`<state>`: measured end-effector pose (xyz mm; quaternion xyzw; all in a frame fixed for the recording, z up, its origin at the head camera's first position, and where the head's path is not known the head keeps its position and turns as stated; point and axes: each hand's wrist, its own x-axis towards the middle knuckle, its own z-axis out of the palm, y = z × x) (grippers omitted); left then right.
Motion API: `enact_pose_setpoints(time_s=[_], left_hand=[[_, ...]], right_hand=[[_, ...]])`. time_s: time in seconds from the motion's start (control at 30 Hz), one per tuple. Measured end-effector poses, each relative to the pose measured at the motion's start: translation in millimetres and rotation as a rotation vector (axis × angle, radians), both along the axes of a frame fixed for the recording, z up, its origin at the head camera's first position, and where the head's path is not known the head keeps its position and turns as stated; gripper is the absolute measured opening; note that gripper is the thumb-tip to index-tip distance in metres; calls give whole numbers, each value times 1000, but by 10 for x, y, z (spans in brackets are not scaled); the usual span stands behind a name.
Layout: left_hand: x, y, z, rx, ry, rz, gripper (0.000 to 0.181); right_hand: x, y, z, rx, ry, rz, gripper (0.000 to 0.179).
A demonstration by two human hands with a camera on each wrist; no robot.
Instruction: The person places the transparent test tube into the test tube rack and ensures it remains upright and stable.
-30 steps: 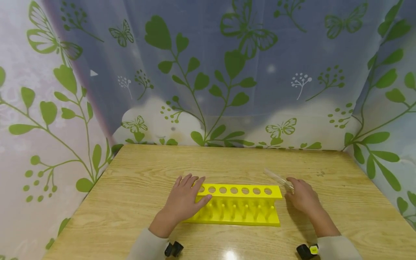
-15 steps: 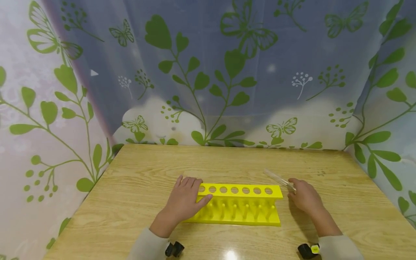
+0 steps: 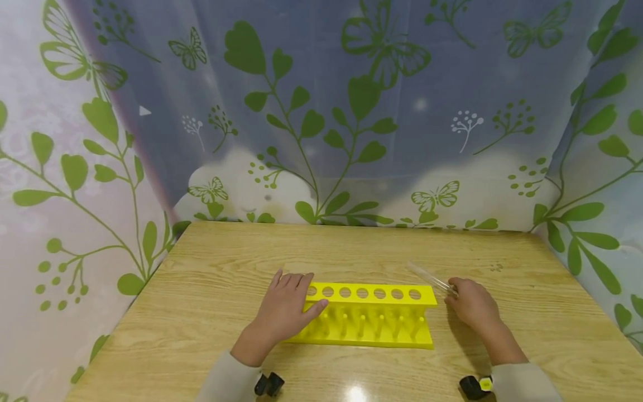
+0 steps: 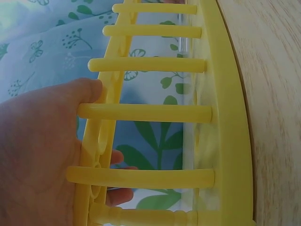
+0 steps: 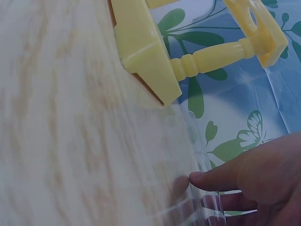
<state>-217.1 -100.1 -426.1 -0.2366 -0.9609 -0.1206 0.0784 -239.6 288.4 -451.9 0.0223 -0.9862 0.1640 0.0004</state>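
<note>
Head view. One long rack of yellow, plastic-looking material, with round holes along its upper plate and pegs along its base, standing on the pale wood-grain counter. One left grip, a bare hand below a pale sleeve, clasping the rack's left end. One right grip, likewise bare, pinching the near end of a clear, slender tube, which lies just right of the rack and slants away to the left. For the step in hand we advise a firm left hold, lest the rack slide, and a light right one, as the tube looks thin and smooth. Containers: seven holes show, the leftmost partly covered; we see no tube in any.

Left wrist view. Thumb on one side of the upper plate, fingers beyond it. We judge this a sound brace, best confined to the end so the other holes remain reachable. The pegs in sight bear nothing.

Right wrist view. Thumb on one side of the tube, fingers on the other, near the rack's corner. A square pinch should prevent rolling. Contents: none seen; whether one tube or more is held, we cannot tell.
</note>
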Motion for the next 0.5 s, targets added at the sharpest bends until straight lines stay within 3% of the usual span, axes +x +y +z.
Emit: enact_pose_setpoints(time_s=[0.5], left_hand=[[1,1,-8,-9,-5,5,68]], right_hand=[[4,-22,-43,-10,57,0,41]])
